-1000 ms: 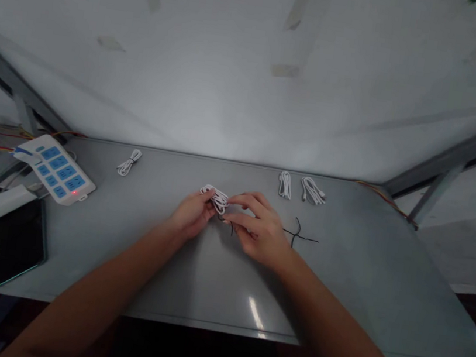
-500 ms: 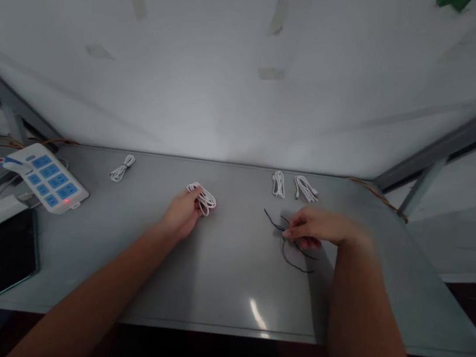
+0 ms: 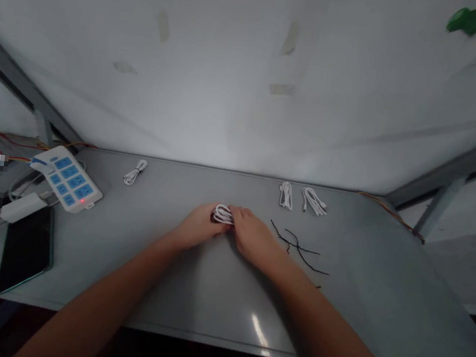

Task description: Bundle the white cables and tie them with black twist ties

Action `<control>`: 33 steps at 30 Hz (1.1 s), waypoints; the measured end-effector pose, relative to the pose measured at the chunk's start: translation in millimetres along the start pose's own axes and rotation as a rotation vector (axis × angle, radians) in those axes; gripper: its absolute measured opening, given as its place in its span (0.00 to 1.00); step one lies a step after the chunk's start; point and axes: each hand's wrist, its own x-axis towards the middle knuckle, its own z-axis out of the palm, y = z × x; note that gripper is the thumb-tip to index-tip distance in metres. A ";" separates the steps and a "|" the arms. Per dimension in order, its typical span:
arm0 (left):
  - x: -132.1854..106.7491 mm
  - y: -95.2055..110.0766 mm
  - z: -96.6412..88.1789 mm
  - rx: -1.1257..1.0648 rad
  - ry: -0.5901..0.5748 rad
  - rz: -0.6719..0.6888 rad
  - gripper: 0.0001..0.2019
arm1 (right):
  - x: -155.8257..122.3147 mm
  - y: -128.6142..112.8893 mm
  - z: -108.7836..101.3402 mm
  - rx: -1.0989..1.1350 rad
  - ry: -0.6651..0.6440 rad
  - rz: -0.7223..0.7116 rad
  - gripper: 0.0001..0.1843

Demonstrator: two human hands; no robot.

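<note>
A coiled white cable (image 3: 223, 214) is held over the middle of the table between my two hands. My left hand (image 3: 199, 226) is closed round its left side. Against its right end, my right hand (image 3: 252, 235) presses with bent fingers; whether a thin tie is also in those fingers is hidden. Several black twist ties (image 3: 298, 247) lie loose on the table just right of my right hand, partly behind the forearm.
Two folded white cables, one (image 3: 286, 196) beside another (image 3: 314, 201), lie at the back right. A tied white cable (image 3: 135, 172) is at the back left. Further left are a power strip (image 3: 70, 178), a white adapter (image 3: 23, 207) and a dark tablet (image 3: 28, 249) on the grey table (image 3: 381, 293).
My right hand has left the black ties and come left to the white cable. My left hand has brought the coil a little to the right. The view has shifted slightly.
</note>
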 end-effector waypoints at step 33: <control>-5.9 -8.5 6.1 0.703 0.385 0.928 0.10 | 1.0 2.9 -21.5 1.203 0.265 0.300 0.14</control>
